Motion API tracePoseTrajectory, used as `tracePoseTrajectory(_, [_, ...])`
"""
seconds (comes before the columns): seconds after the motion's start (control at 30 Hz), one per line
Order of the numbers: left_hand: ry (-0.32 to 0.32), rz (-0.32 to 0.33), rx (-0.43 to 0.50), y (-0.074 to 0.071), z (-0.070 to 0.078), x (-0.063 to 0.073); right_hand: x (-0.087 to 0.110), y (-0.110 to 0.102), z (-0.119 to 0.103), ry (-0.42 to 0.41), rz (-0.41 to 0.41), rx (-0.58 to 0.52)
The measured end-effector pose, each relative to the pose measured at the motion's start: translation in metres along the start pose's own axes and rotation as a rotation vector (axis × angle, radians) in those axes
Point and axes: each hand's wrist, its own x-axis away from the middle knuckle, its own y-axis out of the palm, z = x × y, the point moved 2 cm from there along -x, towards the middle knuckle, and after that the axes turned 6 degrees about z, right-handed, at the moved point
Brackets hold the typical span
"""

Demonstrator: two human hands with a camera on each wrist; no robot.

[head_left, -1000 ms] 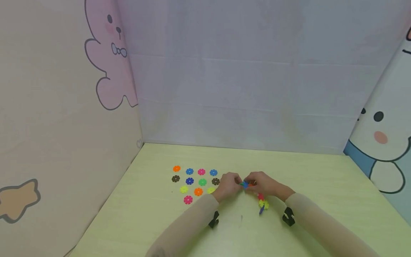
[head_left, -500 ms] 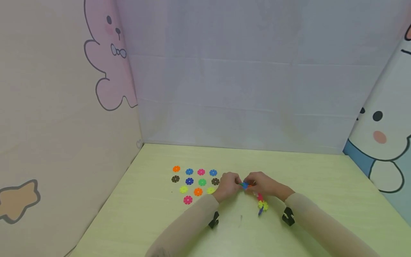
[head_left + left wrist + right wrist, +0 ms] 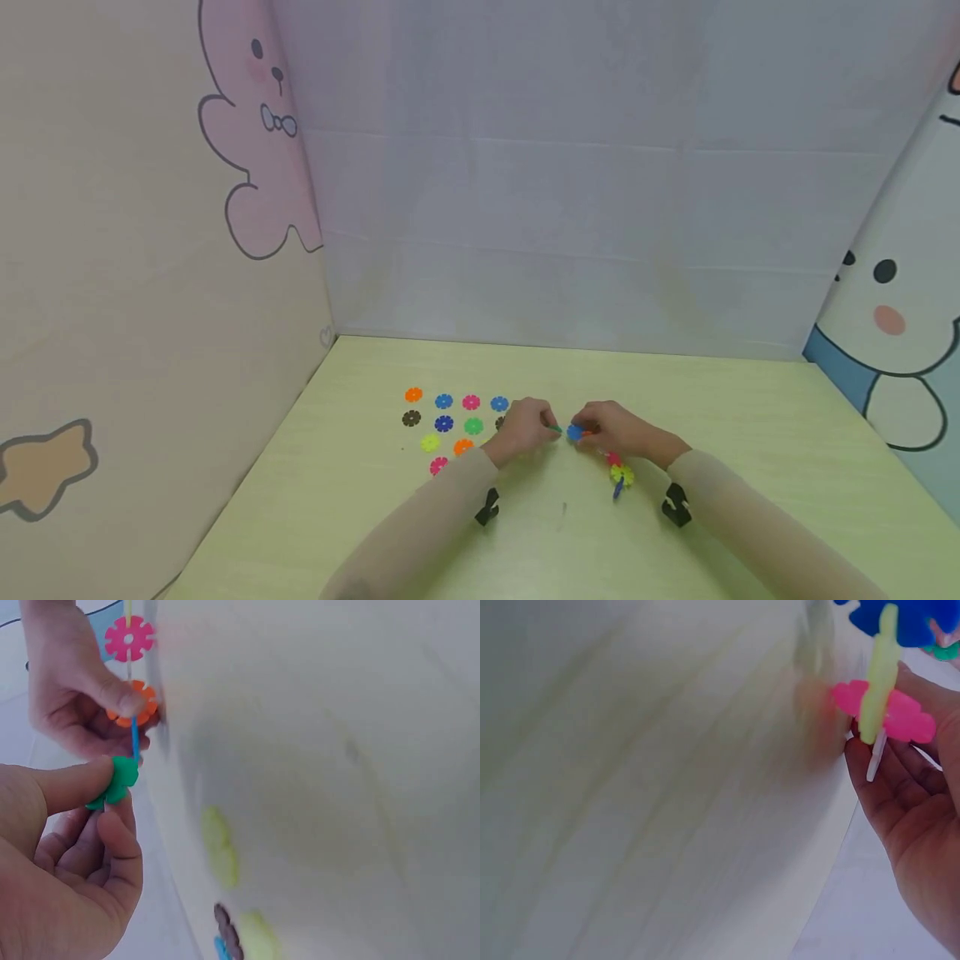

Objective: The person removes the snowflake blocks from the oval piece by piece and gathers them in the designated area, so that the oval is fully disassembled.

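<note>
the left hand [image 3: 525, 432] pinched a green disc [image 3: 120, 781] between thumb and finger, just apart from the blue disc [image 3: 574, 433] of the chain [image 3: 613, 460], seemingly to keep its outer edge free. the right hand's [image 3: 617, 429] grip pinched the orange disc [image 3: 148, 695], probably to steady the chain. loose discs [image 3: 441, 424] lay flat on the surface [image 3: 735, 417]. fingers hid much of the orange disc; a brown disc [image 3: 500, 422] was partly covered.

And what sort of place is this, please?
Perhaps a children's play corner, possibly staged: a pink cartoon animal on one wall, a pale table, and colourful notched discs laid out on it.
</note>
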Motion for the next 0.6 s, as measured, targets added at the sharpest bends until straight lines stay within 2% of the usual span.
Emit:
tracePoseTrajectory(0.13, [-0.011,0.009,0.010,-0.013,-0.007,-0.003,0.000,-0.001,-0.001,0.002,-0.001,0.015])
tracePoseTrajectory(0.4, [-0.114,0.011,0.120,-0.032,-0.022,-0.011,0.002,-0.001,-0.003,-0.069,0.022,0.002])
tracePoseTrajectory(0.47, [-0.130,0.008,0.150,-0.035,-0.024,-0.014,0.002,-0.002,-0.003,-0.069,0.019,0.007])
tracePoseTrajectory(0.6, [-0.156,0.002,0.178,-0.037,-0.028,-0.019,0.001,-0.003,-0.003,-0.010,-0.007,0.003])
